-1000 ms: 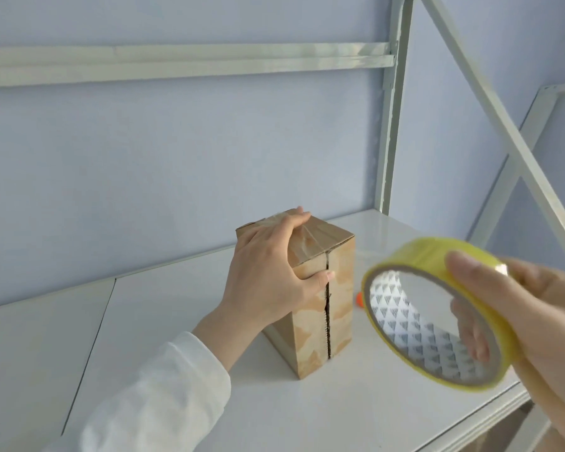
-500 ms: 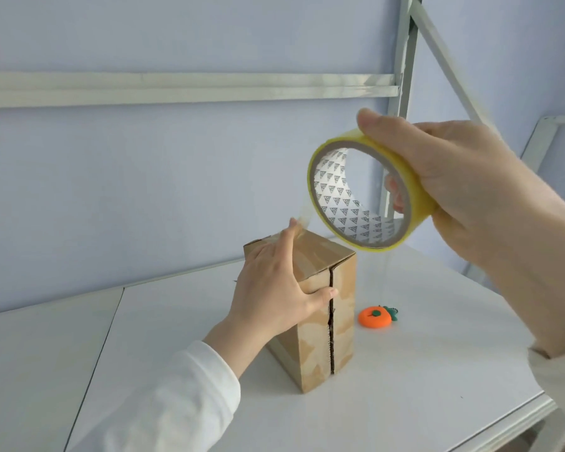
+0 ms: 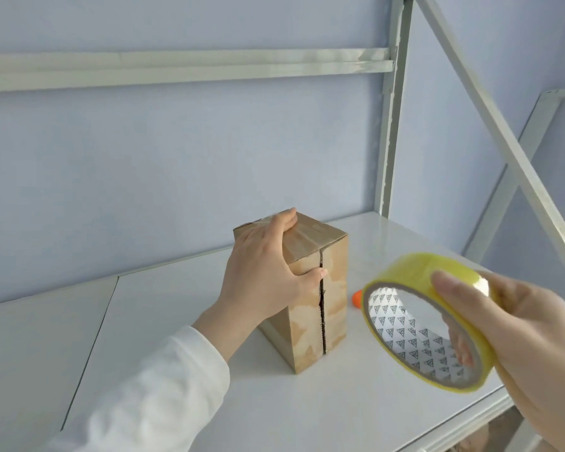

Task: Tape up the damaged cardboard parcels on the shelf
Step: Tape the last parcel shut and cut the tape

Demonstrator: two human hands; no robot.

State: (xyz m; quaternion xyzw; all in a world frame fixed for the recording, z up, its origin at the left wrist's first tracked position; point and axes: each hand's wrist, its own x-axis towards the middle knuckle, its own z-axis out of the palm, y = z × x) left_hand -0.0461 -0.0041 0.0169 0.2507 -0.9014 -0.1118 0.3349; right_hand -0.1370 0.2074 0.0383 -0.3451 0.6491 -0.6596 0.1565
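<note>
A small cardboard parcel (image 3: 320, 308) stands upright on the white shelf (image 3: 150, 321), with a dark open slit running down its front face. My left hand (image 3: 265, 272) grips the parcel's top left side, fingers laid over the taped top and thumb on the front face beside the slit. To the right of the parcel, above the shelf's front corner, my right hand (image 3: 516, 334) holds a yellow roll of tape (image 3: 418, 278), fingers through its core and thumb on the outer rim.
A small orange object (image 3: 357, 299) lies on the shelf behind the tape roll, mostly hidden. A vertical shelf post (image 3: 390, 125) and diagonal braces (image 3: 490, 125) rise at the back right. A horizontal rail (image 3: 177, 68) crosses the wall above.
My right hand has brought the tape roll down from above the parcel to the lower right, near the shelf's front edge. My left hand stays on the parcel.
</note>
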